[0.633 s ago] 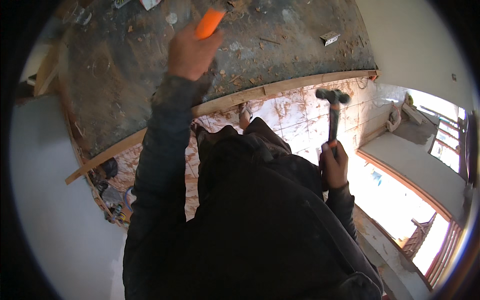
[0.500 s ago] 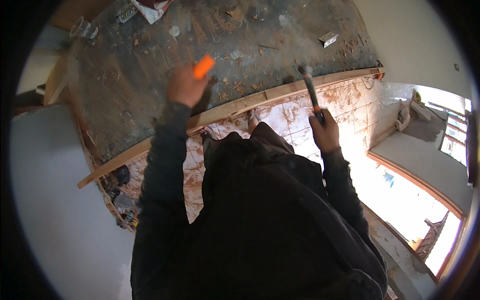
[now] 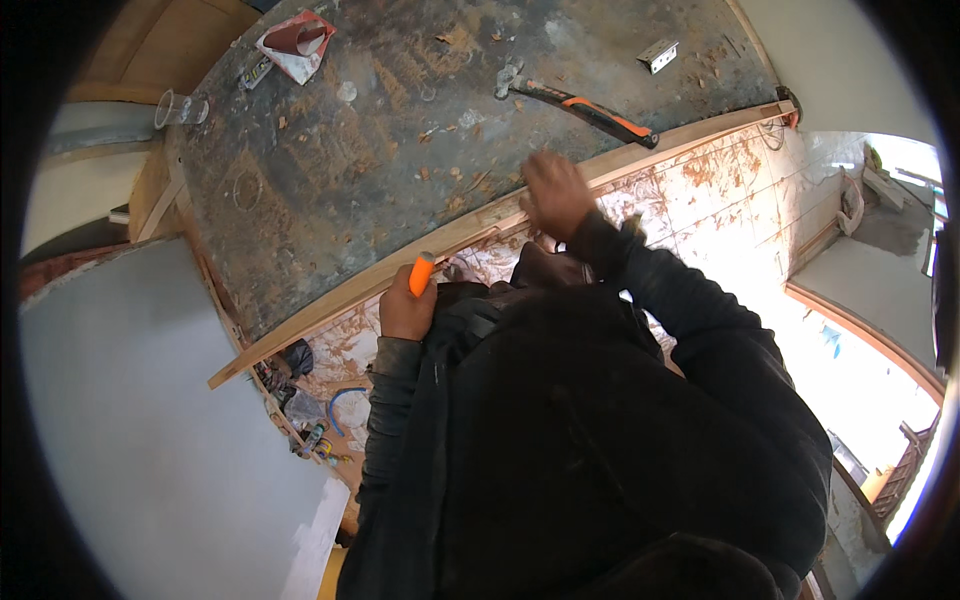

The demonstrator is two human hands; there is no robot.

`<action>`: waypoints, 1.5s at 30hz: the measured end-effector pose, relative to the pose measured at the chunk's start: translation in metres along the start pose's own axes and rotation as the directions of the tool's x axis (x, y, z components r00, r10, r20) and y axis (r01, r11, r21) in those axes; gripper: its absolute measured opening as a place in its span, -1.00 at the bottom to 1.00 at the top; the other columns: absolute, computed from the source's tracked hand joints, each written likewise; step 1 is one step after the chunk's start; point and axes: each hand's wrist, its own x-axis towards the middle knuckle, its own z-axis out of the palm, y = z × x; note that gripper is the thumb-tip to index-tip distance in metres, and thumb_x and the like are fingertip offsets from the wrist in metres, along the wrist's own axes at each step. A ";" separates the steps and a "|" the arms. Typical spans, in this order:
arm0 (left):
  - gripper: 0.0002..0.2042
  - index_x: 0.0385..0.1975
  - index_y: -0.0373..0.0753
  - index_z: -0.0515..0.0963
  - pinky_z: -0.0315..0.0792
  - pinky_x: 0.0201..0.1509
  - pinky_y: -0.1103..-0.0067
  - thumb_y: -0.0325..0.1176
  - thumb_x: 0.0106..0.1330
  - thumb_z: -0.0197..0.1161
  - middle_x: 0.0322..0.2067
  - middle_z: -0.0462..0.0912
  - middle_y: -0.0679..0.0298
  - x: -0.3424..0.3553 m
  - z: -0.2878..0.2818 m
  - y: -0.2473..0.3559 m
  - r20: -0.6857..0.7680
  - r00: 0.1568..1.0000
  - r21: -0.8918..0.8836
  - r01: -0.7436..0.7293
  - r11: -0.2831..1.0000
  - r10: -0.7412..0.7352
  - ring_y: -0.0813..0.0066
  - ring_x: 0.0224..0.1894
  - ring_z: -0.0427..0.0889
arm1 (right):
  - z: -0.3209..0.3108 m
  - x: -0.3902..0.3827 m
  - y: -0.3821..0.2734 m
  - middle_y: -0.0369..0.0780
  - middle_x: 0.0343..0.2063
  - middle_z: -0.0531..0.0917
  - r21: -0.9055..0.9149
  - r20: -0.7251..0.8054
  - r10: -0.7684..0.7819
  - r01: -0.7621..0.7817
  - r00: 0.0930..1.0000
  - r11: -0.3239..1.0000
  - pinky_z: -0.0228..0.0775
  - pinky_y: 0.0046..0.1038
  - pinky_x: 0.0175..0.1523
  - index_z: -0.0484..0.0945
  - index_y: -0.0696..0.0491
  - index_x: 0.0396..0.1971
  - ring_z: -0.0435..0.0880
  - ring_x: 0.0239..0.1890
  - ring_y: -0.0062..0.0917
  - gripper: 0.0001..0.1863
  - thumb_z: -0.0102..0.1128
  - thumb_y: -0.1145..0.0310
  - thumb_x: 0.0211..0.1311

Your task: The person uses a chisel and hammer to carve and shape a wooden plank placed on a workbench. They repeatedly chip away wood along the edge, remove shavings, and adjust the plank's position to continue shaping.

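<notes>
My left hand [image 3: 405,308] is closed around an orange-handled tool [image 3: 422,272]; its end inside and below my fist is hidden. That hand is just on the near side of a long wooden strip [image 3: 330,320] along the edge of the dusty dark tabletop. Over the strip's middle is my right hand [image 3: 560,198], fingers extended and slightly blurred, with no tool in it. I cannot tell whether it touches the wood. A hammer [image 3: 585,112] with a black and orange handle lies on the tabletop beyond my right hand, its head pointing left.
Wood chips and dust cover the dark tabletop [image 3: 330,180]. At its far side are a metal hinge [image 3: 658,56], a red and white packet [image 3: 297,45] and a clear cup [image 3: 181,108]. A pale panel [image 3: 120,400] stands at left. Tiled floor [image 3: 690,210] shows below the strip.
The hammer has left my right hand and lies on the tabletop. My right hand has moved left to the wooden strip. My left hand has come back toward my body with the orange-handled tool.
</notes>
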 end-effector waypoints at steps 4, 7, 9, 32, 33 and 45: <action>-0.65 -0.02 -0.22 0.57 0.55 -0.12 0.22 -0.21 0.26 0.34 -0.25 0.71 -0.09 -0.001 0.003 0.002 -0.087 0.996 -0.063 -0.004 0.998 -0.002 -0.13 -0.15 0.70 | 0.004 -0.026 -0.046 0.07 0.29 0.39 -0.085 0.184 0.043 -0.028 0.982 0.996 0.05 -0.01 0.48 0.39 0.25 0.26 0.26 0.41 -0.04 -0.32 0.17 0.13 0.22; -0.65 0.00 -0.22 0.57 0.55 -0.11 0.21 -0.23 0.26 0.33 -0.24 0.71 -0.09 -0.003 0.006 -0.001 -0.044 0.999 -0.091 -0.021 0.996 0.017 -0.12 -0.14 0.70 | 0.018 -0.038 -0.054 0.09 0.31 0.38 -0.200 0.202 -0.061 0.102 0.977 0.975 0.02 0.00 0.49 0.41 0.23 0.25 0.23 0.44 -0.06 -0.38 0.09 0.18 0.25; -0.65 0.00 -0.22 0.56 0.55 -0.10 0.20 -0.24 0.26 0.33 -0.24 0.71 -0.10 -0.003 0.009 -0.007 -0.029 0.998 -0.079 -0.056 0.995 0.054 -0.13 -0.14 0.69 | 0.016 -0.043 -0.063 0.09 0.31 0.38 -0.104 0.174 -0.139 0.159 0.975 0.982 0.06 0.00 0.48 0.43 0.21 0.23 0.25 0.44 -0.07 -0.43 0.04 0.21 0.29; -0.67 -0.06 -0.22 0.54 0.50 -0.10 0.20 -0.37 0.15 0.33 -0.24 0.62 -0.02 0.017 -0.009 0.029 0.193 0.898 0.024 -0.408 0.913 0.396 -0.13 -0.14 0.62 | -0.035 -0.028 -0.075 -0.08 -0.01 0.67 0.456 0.564 -0.211 -0.088 0.799 0.885 0.50 -0.22 0.10 0.52 0.12 0.13 0.68 0.00 -0.22 -0.58 0.11 0.29 0.32; -0.66 -0.06 -0.22 0.53 0.49 -0.10 0.21 -0.41 0.13 0.33 -0.23 0.59 -0.02 0.013 -0.010 0.040 0.217 0.850 0.029 -0.497 0.867 0.479 -0.14 -0.14 0.60 | -0.049 -0.029 -0.077 -0.10 -0.04 0.67 0.626 0.565 -0.122 -0.327 0.816 0.708 0.51 -0.25 0.06 0.51 0.11 0.14 0.68 -0.04 -0.27 -0.59 0.09 0.24 0.37; -0.40 0.26 -0.31 0.40 0.44 0.22 0.41 -0.48 0.17 0.41 0.13 0.53 -0.08 0.076 -0.038 0.164 0.145 0.789 -0.647 -0.381 0.660 0.597 0.08 0.24 0.53 | -0.174 0.067 -0.079 -0.10 -0.35 0.67 0.494 0.215 0.112 -0.207 0.970 0.844 0.53 -0.33 -0.22 0.47 0.20 -0.03 0.73 -0.34 -0.30 -0.50 0.31 0.09 0.28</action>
